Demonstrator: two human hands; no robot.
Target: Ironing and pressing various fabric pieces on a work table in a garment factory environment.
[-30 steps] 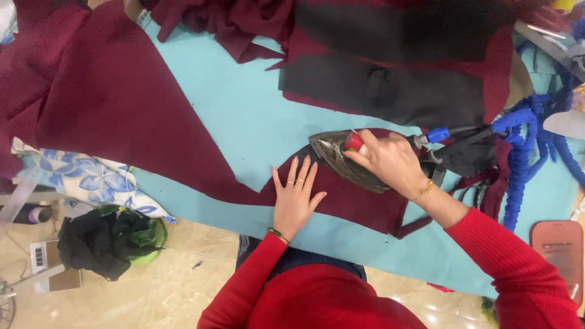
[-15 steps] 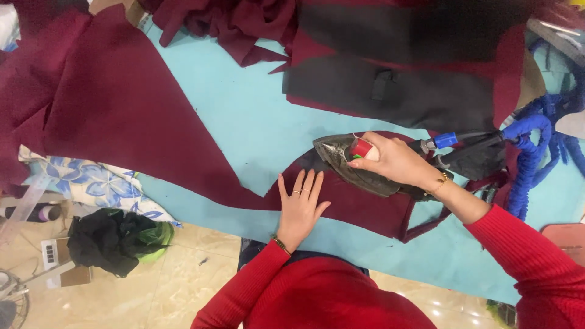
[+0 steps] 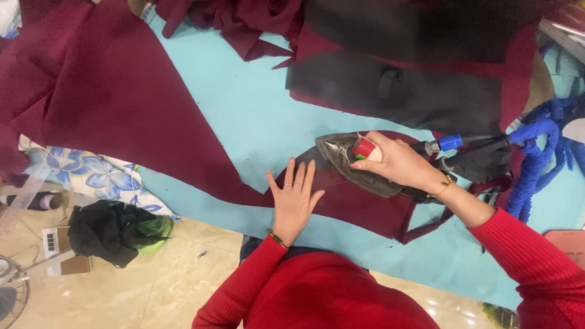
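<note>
My right hand (image 3: 399, 163) grips the handle of a dark steam iron (image 3: 356, 164) with a red knob; the iron's sole rests on a maroon fabric piece (image 3: 359, 207) lying on the light blue table cover (image 3: 244, 116). My left hand (image 3: 294, 198) lies flat with fingers spread on the same maroon piece, just left of the iron's pointed tip. A large maroon cloth (image 3: 103, 97) stretches from the upper left down to the piece under my left hand. Both sleeves are red.
Dark grey and maroon fabric pieces (image 3: 402, 91) lie across the table's far side. A blue wrapped hose (image 3: 536, 158) runs from the iron at right. On the floor at left are a floral cloth (image 3: 91, 176), a black and green bundle (image 3: 116, 228) and a fan (image 3: 12, 292).
The iron and my right hand have shifted slightly left along the maroon piece. My left hand stays flat on the fabric, nearly unmoved.
</note>
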